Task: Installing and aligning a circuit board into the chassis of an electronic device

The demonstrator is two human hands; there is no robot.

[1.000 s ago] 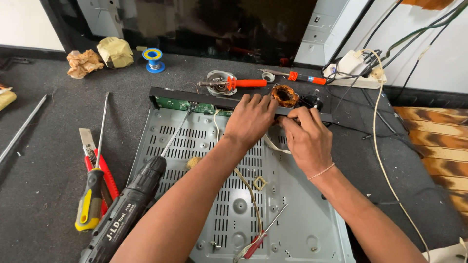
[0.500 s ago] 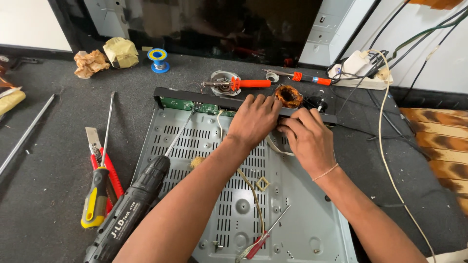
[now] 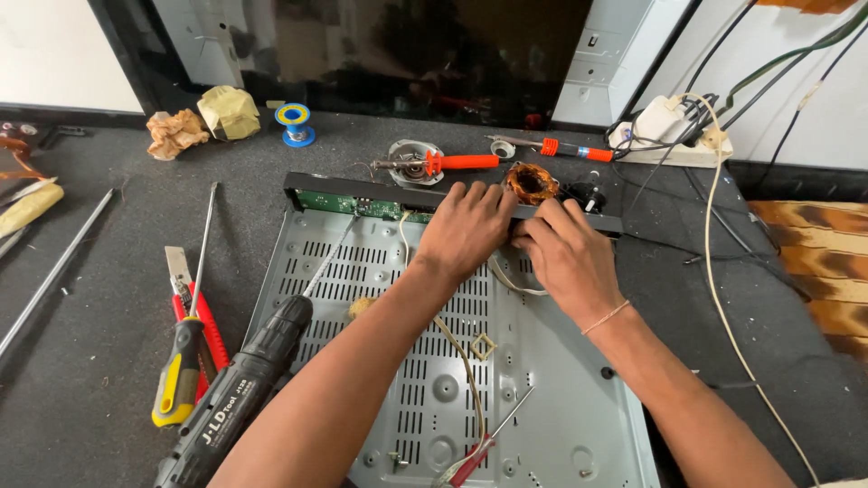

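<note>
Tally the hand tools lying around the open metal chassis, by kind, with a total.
Screwdrivers: 4
Cordless drills: 1
Utility knives: 1
Total: 6
Both hands rest on the chassis front edge.

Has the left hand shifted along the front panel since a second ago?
No. The left hand rests on the black front panel, just left of the copper coil, as before; only the camera view has drifted.
</note>
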